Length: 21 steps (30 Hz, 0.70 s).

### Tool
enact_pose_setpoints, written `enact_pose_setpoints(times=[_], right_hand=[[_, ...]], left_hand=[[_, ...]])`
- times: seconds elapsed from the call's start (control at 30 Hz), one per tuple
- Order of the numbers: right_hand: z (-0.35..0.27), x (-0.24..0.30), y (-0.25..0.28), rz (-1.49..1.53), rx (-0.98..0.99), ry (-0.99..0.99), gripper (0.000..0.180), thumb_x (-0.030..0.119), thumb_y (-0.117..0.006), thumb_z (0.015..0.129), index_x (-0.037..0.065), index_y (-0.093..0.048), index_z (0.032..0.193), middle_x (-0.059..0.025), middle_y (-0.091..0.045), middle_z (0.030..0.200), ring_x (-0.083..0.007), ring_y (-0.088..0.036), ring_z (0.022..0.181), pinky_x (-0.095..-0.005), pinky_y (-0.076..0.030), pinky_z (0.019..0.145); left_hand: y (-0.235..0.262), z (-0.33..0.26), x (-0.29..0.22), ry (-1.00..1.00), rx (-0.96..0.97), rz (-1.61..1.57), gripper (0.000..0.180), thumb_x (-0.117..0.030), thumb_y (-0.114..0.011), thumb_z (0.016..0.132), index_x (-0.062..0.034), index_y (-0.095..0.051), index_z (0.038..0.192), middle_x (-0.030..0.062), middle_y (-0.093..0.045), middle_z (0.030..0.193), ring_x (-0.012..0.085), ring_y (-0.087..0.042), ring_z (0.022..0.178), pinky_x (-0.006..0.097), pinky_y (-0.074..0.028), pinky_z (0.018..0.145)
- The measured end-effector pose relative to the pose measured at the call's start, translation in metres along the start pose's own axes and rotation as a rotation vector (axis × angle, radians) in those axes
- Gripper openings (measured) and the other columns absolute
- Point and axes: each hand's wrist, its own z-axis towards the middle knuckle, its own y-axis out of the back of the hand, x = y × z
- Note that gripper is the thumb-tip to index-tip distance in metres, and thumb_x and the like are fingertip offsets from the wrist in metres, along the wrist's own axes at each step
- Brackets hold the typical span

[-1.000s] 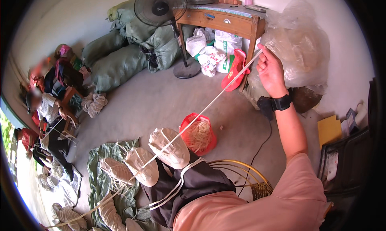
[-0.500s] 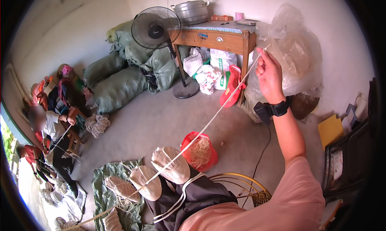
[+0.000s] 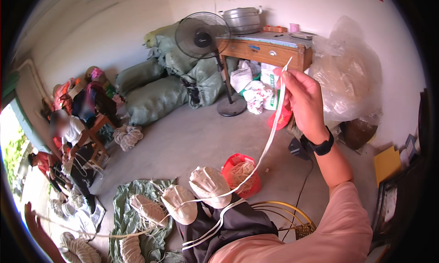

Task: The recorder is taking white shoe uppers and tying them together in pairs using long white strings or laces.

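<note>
My right hand (image 3: 302,100) is raised at the right, thumb and fingers pinching a white shoelace (image 3: 271,135) near its tip. The lace sags down to a cream shoe (image 3: 179,204) at my lap, whose lacing it meets. From there it continues left to my left hand (image 3: 35,224), partly cut by the dark rim, with the lace at its fingers. Another cream shoe (image 3: 209,186) is to the right of the first, and a third shoe (image 3: 148,210) lies to its left. Loose white laces (image 3: 215,226) lie across my dark trousers.
A red basket (image 3: 255,190) of laces stands beyond my knees. Green sheeting (image 3: 121,208) lies at left, near more shoes (image 3: 80,249). Other people (image 3: 75,137) sit far left. A fan (image 3: 203,36), stuffed sacks (image 3: 157,100) and a wooden desk (image 3: 260,50) stand behind.
The taut lace has gone slack and curves downward. My right hand has come slightly lower, and my left hand has entered at the lower left. The view has shifted left.
</note>
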Motion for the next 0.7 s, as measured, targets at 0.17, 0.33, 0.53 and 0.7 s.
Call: enact_pose_setpoints(times=[0.17, 0.33, 0.53, 0.7], right_hand=[[-0.037, 0.018, -0.066, 0.043, 0.359, -0.075, 0.02, 0.014, -0.063, 0.094, -0.001, -0.068, 0.105, -0.0048, -0.069, 0.087, -0.0037, -0.059, 0.071, -0.0185, -0.045, 0.056], [-0.065, 0.029, -0.11, 0.119, 0.59, -0.198, 0.017, 0.01, -0.062, 0.094, -0.006, -0.065, 0.097, -0.0087, -0.066, 0.083, -0.0045, -0.054, 0.063, -0.0202, -0.045, 0.056], [-0.085, 0.033, -0.151, 0.284, 0.684, -0.297, 0.024, 0.019, -0.064, 0.095, -0.001, -0.067, 0.106, -0.0009, -0.068, 0.082, -0.0003, -0.053, 0.064, -0.0167, -0.043, 0.054], [-0.094, 0.028, -0.163, 0.317, 0.713, -0.373, 0.024, 0.019, -0.063, 0.095, -0.001, -0.067, 0.107, 0.0001, -0.068, 0.083, -0.0003, -0.054, 0.065, -0.0162, -0.043, 0.056]], left_hand=[[-0.069, -0.06, -0.184, 0.108, 0.423, -0.476, 0.026, -0.027, -0.058, 0.094, -0.005, -0.06, 0.108, 0.003, -0.062, 0.099, 0.0031, -0.049, 0.078, 0.018, -0.035, 0.065], [-0.13, -0.097, -0.276, 0.181, 0.741, -1.075, 0.012, -0.004, -0.071, 0.083, 0.0046, -0.064, 0.086, 0.0138, -0.065, 0.074, 0.0165, -0.063, 0.055, 0.025, -0.051, 0.049], [-0.148, -0.112, -0.311, 0.326, 1.088, -1.203, 0.02, 0.005, -0.064, 0.088, 0.0099, -0.063, 0.107, 0.0156, -0.067, 0.101, 0.0225, -0.069, 0.092, 0.033, -0.058, 0.086], [-0.155, -0.119, -0.311, 0.343, 1.077, -1.148, 0.021, 0.0, -0.064, 0.089, 0.0075, -0.062, 0.108, 0.0206, -0.069, 0.1, 0.0235, -0.07, 0.09, 0.035, -0.059, 0.081]])
